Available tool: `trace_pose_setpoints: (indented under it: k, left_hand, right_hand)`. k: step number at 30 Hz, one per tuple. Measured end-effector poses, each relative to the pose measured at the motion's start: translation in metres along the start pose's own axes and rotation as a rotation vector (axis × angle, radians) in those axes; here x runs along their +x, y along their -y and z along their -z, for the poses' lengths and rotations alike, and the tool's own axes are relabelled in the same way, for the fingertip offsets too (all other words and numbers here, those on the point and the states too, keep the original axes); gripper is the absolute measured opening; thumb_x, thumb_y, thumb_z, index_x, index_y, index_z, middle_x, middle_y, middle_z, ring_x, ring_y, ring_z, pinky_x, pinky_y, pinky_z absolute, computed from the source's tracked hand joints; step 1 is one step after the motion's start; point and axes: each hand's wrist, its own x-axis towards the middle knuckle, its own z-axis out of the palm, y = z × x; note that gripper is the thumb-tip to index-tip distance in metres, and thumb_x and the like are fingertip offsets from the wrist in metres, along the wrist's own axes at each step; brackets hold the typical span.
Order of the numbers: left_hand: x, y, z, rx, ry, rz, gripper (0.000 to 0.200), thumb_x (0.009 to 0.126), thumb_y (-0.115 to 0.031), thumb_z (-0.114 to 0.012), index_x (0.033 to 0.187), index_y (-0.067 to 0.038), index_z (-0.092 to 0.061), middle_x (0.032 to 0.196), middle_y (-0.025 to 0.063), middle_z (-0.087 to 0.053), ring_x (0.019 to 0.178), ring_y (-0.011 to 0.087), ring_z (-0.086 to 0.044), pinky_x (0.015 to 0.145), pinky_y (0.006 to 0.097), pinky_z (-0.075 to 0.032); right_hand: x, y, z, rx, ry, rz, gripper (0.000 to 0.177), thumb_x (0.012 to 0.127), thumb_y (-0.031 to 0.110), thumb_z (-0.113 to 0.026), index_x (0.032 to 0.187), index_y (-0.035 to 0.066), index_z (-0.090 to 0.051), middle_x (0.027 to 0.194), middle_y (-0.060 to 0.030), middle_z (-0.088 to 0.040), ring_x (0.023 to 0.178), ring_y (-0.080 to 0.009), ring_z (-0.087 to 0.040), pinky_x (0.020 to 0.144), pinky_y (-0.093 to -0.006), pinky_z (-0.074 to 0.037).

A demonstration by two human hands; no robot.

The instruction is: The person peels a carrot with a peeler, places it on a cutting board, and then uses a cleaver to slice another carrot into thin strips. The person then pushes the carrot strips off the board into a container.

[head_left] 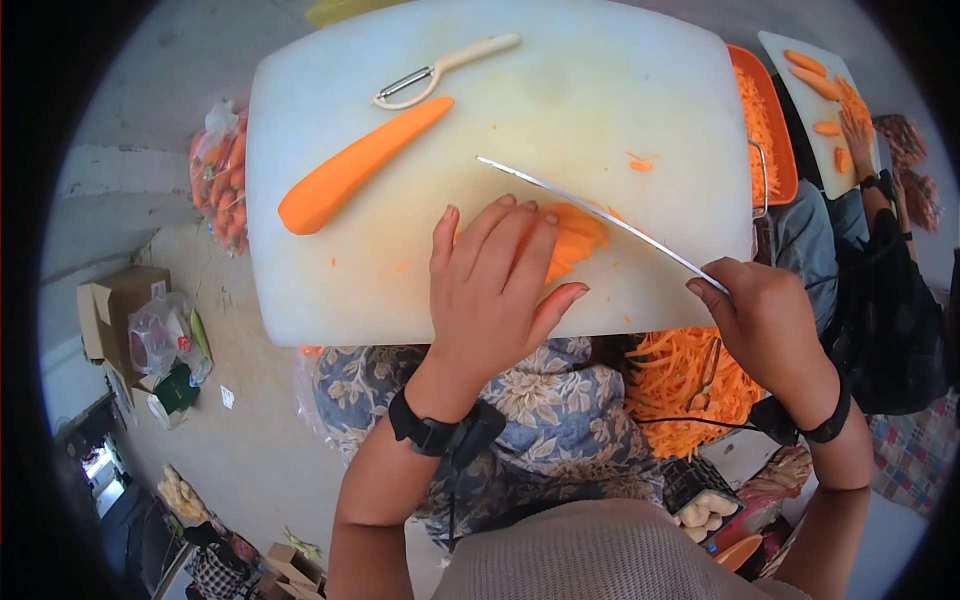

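My left hand (492, 275) lies with fingers stretched out over carrot slices (578, 240) on a white cutting board (640, 90). The slices fan out to the right of its fingers, and the rest are hidden under the palm. In my right hand (762, 318) is a knife (610, 218), its handle covered by the closed fingers. The thin blade slants up and left across the board, passing beside the slices. A whole peeled carrot (365, 168) rests at the board's left, and above it lies a cream-handled peeler (447, 68).
Shredded carrot fills an orange tray (783, 130) at right and a heap (690, 385) below the board. A bag of carrots (225, 185) stands at left. Far right, a co-worker's hand (857, 135) touches carrots on another board (838, 175). Cardboard boxes (125, 320) sit on the floor.
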Motion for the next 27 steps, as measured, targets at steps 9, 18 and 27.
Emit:
trace_pose_setpoints:
  k: [9,18,27]
  left_hand:
    - [-0.018,-0.007,-0.008,-0.036,-0.026,-0.037,0.042,0.081,-0.016,-0.070,0.122,-0.006,-0.064,0.122,0.0101,-0.060,0.117,0.0283,-0.054,0.103,0.0445,-0.034]
    - [-0.012,-0.002,-0.013,-0.135,-0.084,-0.005,0.044,0.074,-0.009,-0.073,0.117,-0.003,-0.066,0.113,0.0118,-0.062,0.110,0.0311,-0.056,0.093,0.0439,-0.044]
    - [-0.007,-0.002,-0.012,-0.148,-0.130,-0.017,0.037,0.073,-0.009,-0.073,0.109,-0.001,-0.069,0.103,0.0113,-0.061,0.102,0.0293,-0.056,0.086,0.0421,-0.048]
  right_hand:
    - [-0.001,0.004,-0.005,0.015,-0.064,0.050,0.018,0.087,0.019,-0.067,0.081,0.003,-0.061,0.060,-0.0128,-0.057,0.056,-0.0311,-0.061,0.053,-0.0408,-0.048]
    - [0.000,0.010,-0.005,-0.027,-0.092,0.074,0.016,0.083,0.015,-0.070,0.083,0.003,-0.059,0.061,-0.0126,-0.058,0.055,-0.0301,-0.061,0.051,-0.0387,-0.047]
    - [0.004,0.015,0.001,0.008,-0.063,0.097,0.014,0.083,0.013,-0.070,0.084,0.003,-0.061,0.062,-0.0129,-0.058,0.056,-0.0308,-0.060,0.052,-0.0398,-0.047]
